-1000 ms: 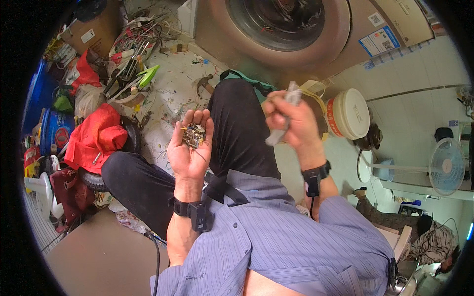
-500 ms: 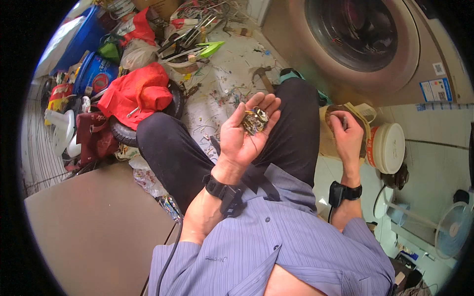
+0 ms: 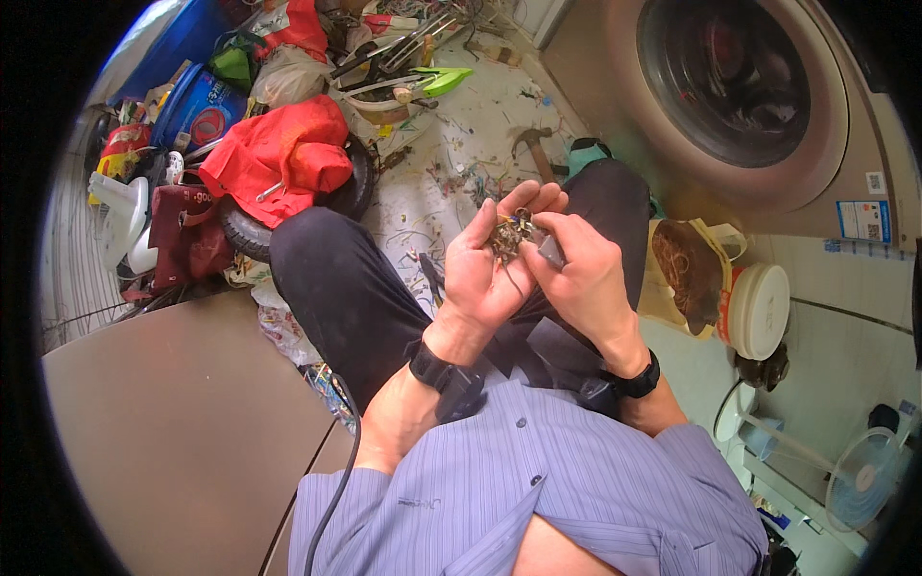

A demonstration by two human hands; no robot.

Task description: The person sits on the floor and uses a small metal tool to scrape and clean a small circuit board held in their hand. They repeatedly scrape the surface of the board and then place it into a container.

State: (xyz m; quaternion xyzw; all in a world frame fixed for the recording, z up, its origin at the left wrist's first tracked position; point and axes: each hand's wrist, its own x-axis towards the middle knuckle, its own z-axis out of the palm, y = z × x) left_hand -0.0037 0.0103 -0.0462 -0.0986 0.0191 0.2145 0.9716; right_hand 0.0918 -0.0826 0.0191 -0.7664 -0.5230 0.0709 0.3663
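Small metallic parts (image 3: 506,240) in left hand (image 3: 480,281)

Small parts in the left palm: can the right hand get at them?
Probably yes: the left hand is open upward, the right hand beside the small parts, though gripping a grey piece.

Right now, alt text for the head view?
A person's upturned left hand cups a small heap of mixed scraps while the right hand pinches a grey piece beside it. Beyond are a hammer on a littered floor, a red cloth over a tyre at left, and a washing machine at upper right.
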